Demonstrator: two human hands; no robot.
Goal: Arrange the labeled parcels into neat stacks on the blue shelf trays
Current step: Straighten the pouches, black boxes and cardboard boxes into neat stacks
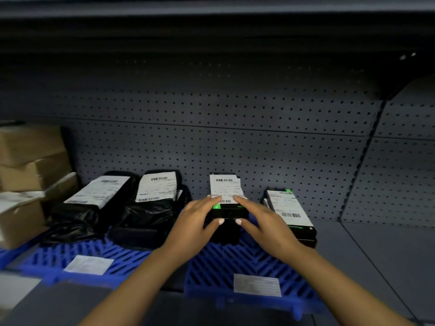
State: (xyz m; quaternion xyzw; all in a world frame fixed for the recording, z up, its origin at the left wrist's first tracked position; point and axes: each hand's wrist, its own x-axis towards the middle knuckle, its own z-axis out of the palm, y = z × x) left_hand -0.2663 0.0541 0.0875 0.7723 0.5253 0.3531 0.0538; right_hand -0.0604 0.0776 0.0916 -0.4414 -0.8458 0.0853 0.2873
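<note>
A stack of black boxed parcels with a white barcode label (pixel 224 188) stands in the middle of the right blue tray (pixel 211 267). My left hand (pixel 197 220) and my right hand (pixel 261 220) both grip its front end, fingers on the top label and thumbs on the front face. Another labeled black box stack (pixel 290 212) stands just to the right, at the tray's edge. Two parcels in black plastic bags (pixel 94 203) (pixel 153 203) with white labels lie on the left blue tray (pixel 70 257).
Brown cardboard boxes (pixel 30 161) are piled at the far left. A grey pegboard wall (pixel 259 137) closes the back and an upper shelf hangs overhead. White tags (pixel 257 284) sit on the tray fronts. Bare grey shelf (pixel 376 267) lies to the right.
</note>
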